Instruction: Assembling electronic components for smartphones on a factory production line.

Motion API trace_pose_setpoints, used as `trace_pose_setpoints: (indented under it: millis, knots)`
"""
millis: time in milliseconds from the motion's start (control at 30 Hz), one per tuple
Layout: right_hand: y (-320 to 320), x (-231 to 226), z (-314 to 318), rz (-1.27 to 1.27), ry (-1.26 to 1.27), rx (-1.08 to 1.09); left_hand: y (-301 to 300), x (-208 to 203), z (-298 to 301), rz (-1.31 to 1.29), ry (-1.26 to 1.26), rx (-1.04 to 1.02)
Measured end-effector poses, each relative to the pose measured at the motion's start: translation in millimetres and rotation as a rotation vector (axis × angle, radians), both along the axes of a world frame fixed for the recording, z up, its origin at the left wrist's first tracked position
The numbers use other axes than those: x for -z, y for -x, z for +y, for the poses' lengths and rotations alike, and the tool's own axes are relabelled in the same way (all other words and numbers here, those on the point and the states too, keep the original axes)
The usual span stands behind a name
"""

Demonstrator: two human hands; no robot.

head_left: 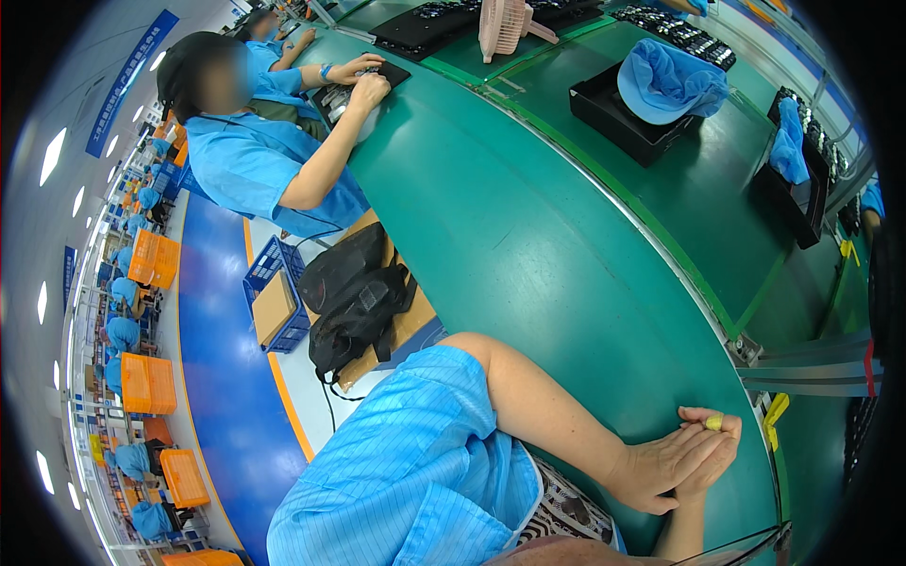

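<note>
My two hands are together over the near right edge of the green table (557, 283). My left hand (658, 467) lies across my right hand (722, 457), its fingers pressed together against it. The fingers of my right hand are curled and partly covered by the left. A small yellow finger cot or wrap (714, 424) sits on one finger; I cannot tell for certain which hand it belongs to. Whatever may lie between the palms is hidden.
A metal rail (651, 241) divides the table from a green conveyor with a black box (623, 123), a blue cap (661, 80) and a pink fan (503, 26). At the left, a co-worker (255, 156) handles parts. Black bags (349, 302) and a blue crate (276, 292) are below.
</note>
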State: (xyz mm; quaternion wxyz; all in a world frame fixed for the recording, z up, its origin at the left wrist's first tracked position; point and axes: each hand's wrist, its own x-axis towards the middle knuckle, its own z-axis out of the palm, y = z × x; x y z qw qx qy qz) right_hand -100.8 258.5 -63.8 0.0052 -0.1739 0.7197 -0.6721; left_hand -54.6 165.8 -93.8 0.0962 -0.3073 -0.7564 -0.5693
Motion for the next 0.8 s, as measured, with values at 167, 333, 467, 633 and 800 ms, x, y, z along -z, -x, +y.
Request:
trace_pose_setpoints:
  millis: [167, 333, 467, 633, 800]
  knots:
    - [1.1, 1.7, 2.8, 0.005, -0.034, -0.012, -2.0, 3.0, 1.8, -0.005, -0.007, 0.005]
    - [2.0, 5.5, 5.4, 0.0, -0.003, -0.031, -3.3, -1.4, -1.1, -0.025, 0.017, 0.025]
    - [-2.0, 3.9, 5.9, 0.006, 0.028, -0.005, -0.1, -7.1, -0.5, 0.033, 0.026, 0.011]
    - [-5.0, 3.8, -1.6, -0.064, 0.088, 0.015, 3.5, -11.4, -8.7, 0.072, -0.034, 0.012]
    - [-2.8, 13.3, 9.2, -0.06, 0.133, -0.04, 3.3, -9.9, -4.9, 0.077, 0.028, -0.006]
